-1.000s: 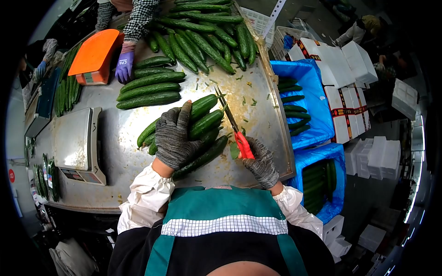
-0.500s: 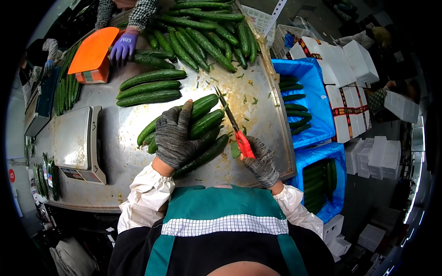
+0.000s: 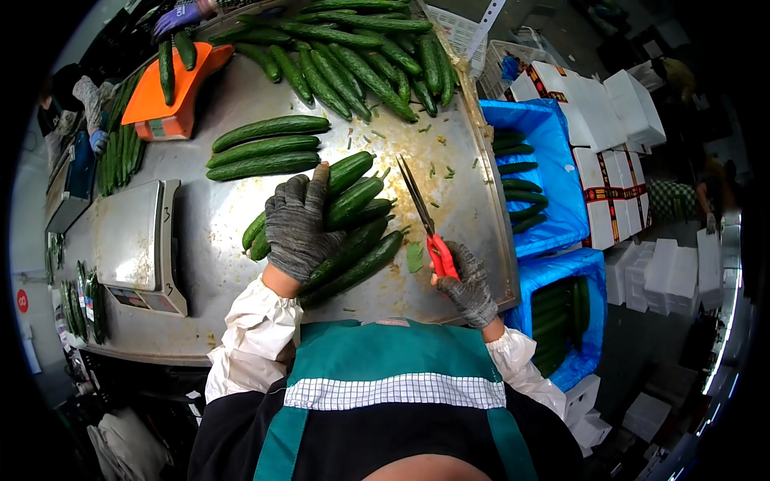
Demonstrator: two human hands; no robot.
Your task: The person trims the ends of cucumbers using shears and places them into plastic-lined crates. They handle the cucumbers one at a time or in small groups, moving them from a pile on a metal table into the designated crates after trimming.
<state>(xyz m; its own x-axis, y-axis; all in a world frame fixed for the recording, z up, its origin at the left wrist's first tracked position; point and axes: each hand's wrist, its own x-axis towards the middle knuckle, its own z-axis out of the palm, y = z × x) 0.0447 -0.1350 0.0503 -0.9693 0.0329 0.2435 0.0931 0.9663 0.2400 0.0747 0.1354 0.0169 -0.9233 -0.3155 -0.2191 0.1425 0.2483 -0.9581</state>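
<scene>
My left hand (image 3: 298, 224), in a grey glove, lies over a bunch of cucumbers (image 3: 353, 200) on the metal table (image 3: 224, 297), its fingers wrapped across them. My right hand (image 3: 469, 290), gloved too, grips the red handles of the scissors (image 3: 441, 255). Their blades point up and away, just right of the cucumber ends, and touch none of them. Below the blades lies a small green leaf (image 3: 415, 256). Three cucumbers (image 3: 265, 147) lie side by side beyond my left hand.
A scale (image 3: 132, 240) stands at the left, and an orange tray (image 3: 180, 84) holds two cucumbers. A large cucumber pile (image 3: 353, 64) covers the far side. Blue-lined crates (image 3: 553, 192) stand right of the table. A co-worker's purple-gloved hand (image 3: 180, 18) is at the top left.
My right hand and the scissors have shifted slightly right, away from the cucumber ends. The co-worker's hand has moved up and away; two cucumbers now lie on the orange tray.
</scene>
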